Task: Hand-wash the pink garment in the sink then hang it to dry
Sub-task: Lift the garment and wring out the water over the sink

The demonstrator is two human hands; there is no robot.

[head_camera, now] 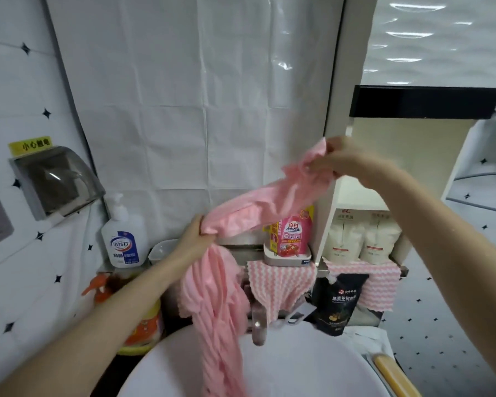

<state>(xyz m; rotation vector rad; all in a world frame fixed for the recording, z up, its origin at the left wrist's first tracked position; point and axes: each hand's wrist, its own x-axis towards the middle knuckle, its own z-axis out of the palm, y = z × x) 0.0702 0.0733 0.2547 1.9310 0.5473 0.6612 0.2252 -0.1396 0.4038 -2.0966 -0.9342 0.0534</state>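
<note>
Holding the pink garment [241, 216] stretched between both hands above the white sink basin [312, 365], we note the grips first. Our left hand [196, 236] is closed round a bunched fold, fingers curled tight. Our right hand [335, 160], higher and off to the right, pinches another edge between thumb and fingertips.

Between the two grips the cloth runs as a sloping band. Below the left grip the rest hangs in long pleats, the lower end dropping into the basin just left of the faucet [258, 330]. Our reading: it is lifted like this so the loose length, and any drip, falls into the bowl while we sort out the garment's shape. Whether it is wet, we cannot tell.

Surface and room:
- Behind the left grip a narrow metal shelf carries a pink detergent pouch [294, 236], with pink-and-white striped cloths [281, 285] draped over its front.
- Left of that grip stand a white pump bottle [123, 239] and, lower, an orange spray bottle [103, 287].
- Below the right grip sit two white pouches [344, 239] and a black refill pouch [340, 302].
- A creased white wall sheet [198, 96] backs everything, and a hooded socket cover [58, 181] is mounted far left.
</note>
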